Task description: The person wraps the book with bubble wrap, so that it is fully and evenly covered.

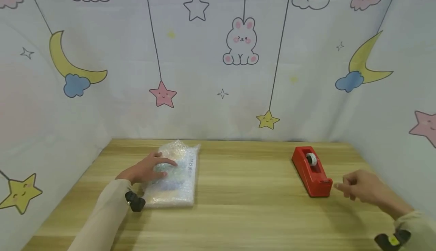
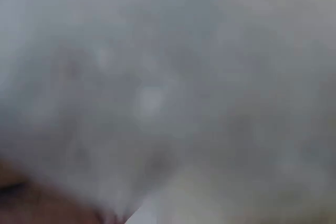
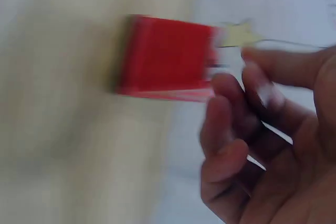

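On the left of the table lies a flat book-like item wrapped in bubble wrap (image 1: 185,175), with dark printed characters showing through near its right edge. My left hand (image 1: 150,167) rests on its left part, fingers spread. The left wrist view is filled by a blurred greyish surface, too close to make out. At the right stands a red tape dispenser (image 1: 311,173) with a small white-cored roll. Just right of its front end is my right hand (image 1: 362,186), fingers bent, thumb and forefinger tips close together. In the right wrist view, nothing shows clearly between those fingers (image 3: 226,114).
The wooden table (image 1: 245,190) has a bare stretch between the wrapped item and the dispenser. A white cloth (image 1: 204,61) printed with stars, moons and rabbits hangs behind the table and along both sides. Dark devices sit on both wrists.
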Demonstrator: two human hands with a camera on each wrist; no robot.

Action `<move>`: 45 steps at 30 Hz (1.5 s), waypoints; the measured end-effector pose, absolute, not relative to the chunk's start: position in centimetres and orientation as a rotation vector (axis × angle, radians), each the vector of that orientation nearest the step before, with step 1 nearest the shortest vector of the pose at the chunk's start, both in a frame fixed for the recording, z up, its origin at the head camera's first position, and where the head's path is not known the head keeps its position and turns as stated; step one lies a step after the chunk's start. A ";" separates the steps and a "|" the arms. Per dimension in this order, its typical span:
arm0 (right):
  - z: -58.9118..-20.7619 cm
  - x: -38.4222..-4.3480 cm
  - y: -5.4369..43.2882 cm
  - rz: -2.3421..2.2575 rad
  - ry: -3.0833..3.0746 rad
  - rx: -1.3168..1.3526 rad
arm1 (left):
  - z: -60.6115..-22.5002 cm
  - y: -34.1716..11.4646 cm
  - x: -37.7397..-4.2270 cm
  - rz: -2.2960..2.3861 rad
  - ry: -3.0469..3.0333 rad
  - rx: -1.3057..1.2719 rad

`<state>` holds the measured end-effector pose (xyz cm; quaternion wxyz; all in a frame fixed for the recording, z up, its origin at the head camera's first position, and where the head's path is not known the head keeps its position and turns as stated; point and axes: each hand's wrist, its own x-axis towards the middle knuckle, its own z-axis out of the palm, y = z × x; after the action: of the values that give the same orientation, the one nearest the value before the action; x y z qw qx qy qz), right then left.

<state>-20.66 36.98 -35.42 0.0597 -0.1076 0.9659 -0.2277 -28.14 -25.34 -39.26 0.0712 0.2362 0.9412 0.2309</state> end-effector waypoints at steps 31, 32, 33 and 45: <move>-32.4 -26.4 17.5 -0.320 2.808 -1.068 | -39.6 -25.2 -27.9 0.745 2.809 0.610; -32.5 -26.7 16.8 -0.330 2.801 -1.092 | -39.6 -25.3 -27.9 0.757 2.803 0.587; -32.5 -27.0 16.1 -0.346 2.792 -1.120 | -39.6 -25.3 -27.9 0.763 2.798 0.570; -33.1 -29.2 7.5 -0.486 2.765 -1.248 | -39.0 -24.9 -27.6 0.773 2.742 0.569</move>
<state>-29.23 7.51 -33.07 0.0349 -0.4059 0.8994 -0.1581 -27.62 -24.89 -38.98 0.1178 0.1946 0.9372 0.2644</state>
